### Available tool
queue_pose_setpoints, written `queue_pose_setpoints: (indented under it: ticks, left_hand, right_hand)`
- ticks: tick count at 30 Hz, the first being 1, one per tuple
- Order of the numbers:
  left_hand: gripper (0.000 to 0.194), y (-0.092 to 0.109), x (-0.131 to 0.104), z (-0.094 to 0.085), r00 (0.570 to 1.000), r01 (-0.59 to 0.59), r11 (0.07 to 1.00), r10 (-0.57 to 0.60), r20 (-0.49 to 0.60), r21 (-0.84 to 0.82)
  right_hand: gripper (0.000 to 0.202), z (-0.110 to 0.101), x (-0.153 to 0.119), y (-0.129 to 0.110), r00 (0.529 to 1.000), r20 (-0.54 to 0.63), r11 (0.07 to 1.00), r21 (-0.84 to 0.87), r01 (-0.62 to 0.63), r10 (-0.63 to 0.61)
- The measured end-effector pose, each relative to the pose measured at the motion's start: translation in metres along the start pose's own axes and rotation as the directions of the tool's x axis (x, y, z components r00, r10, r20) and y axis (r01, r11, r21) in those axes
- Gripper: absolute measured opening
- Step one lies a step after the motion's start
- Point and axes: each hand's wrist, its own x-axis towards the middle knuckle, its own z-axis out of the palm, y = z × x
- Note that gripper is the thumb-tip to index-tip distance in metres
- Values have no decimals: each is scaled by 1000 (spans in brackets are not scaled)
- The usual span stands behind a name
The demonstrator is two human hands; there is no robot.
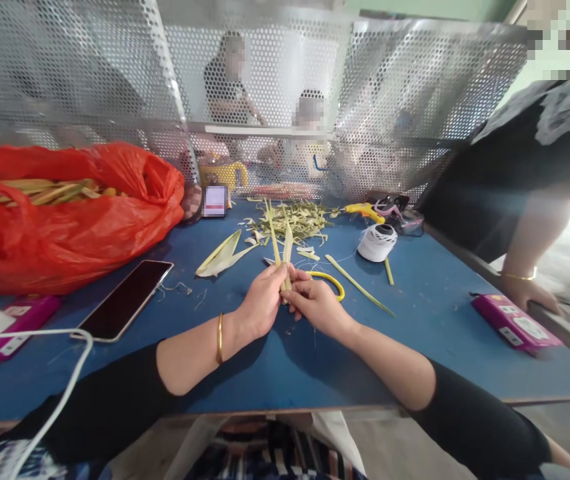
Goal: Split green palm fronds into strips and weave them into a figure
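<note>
My left hand (263, 297) is closed around a small bunch of pale green husk strips (287, 243), whose tips point away from me. At the bunch's lower end, my right hand (319, 303) pinches with thumb and fingers. Just beyond my right hand lies a yellow loop (332, 280), perhaps a scissors handle; the rest of it is partly hidden. A husk leaf (222, 257) lies to the left of my hands. To the right are a thin green strip (359, 287) and a spool of white thread (377, 243), with fine thread trailing toward my hands.
A pile of husk trimmings (295, 221) lies ahead. A red plastic bag (89, 207) of husks and a phone (125, 300) sit left. A yellow glue gun (365, 212), glasses (405, 220) and a purple box (515, 322) are right. Another person's hand (529, 293) rests at the right edge.
</note>
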Motion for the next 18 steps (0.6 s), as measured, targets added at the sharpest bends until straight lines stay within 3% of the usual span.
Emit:
queue_pose_setpoints:
  ticks: [6,10,15,18]
  left_hand:
    - [26,-1,1,-4,996,-30,999,32,87,-33]
    - [27,0,3,-6,991,23,997,-14,130,-68]
    - [24,3,5,-7,1000,-7,996,9,22,-94]
    - [22,5,4,-6,1000,5,1000,-6,-25,-20]
  right_hand:
    - [27,0,-1,-1,1000,12,999,-21,-28,28]
    - [26,2,-2,2,1000,16,995,-100,13,-12]
    - [35,-9,-4,2,984,104,955,-247,164,-142]
    - [48,-25,-1,-4,975,-61,947,-256,191,-213]
